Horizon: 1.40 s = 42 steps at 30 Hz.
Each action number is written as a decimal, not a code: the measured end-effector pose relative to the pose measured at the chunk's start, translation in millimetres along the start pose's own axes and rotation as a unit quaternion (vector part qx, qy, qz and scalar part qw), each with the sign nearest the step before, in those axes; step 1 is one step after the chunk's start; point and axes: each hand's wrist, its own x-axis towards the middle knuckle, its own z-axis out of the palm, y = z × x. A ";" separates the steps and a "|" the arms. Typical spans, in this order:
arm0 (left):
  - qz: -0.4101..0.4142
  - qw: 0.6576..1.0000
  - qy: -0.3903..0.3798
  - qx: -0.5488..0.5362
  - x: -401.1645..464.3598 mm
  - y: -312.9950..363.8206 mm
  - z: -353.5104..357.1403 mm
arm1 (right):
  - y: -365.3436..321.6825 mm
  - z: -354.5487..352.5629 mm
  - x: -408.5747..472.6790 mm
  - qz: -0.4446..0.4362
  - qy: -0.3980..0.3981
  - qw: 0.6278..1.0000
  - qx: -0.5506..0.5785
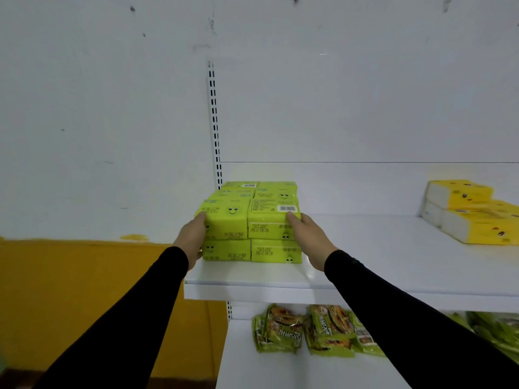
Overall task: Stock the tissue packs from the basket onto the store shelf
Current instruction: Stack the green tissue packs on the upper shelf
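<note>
Tissue packs [248, 220], glossy green film-wrapped bricks stacked two high, sit at the shelf [365, 248] left end, long axis running back toward the wall. I've my left hand [193, 240] and right hand [311, 240] flat against opposite sides, fingers straight, pressing, neither grip clenched

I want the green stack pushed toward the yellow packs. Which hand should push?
Probably the left hand: it presses the green tissue packs' far side from the yellow packs.
</note>
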 end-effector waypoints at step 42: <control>0.445 0.800 -0.171 0.365 -216.3 -234.5 333.3 | 286.5 -339.5 -246.3 0.089 0.171 0.981 -0.015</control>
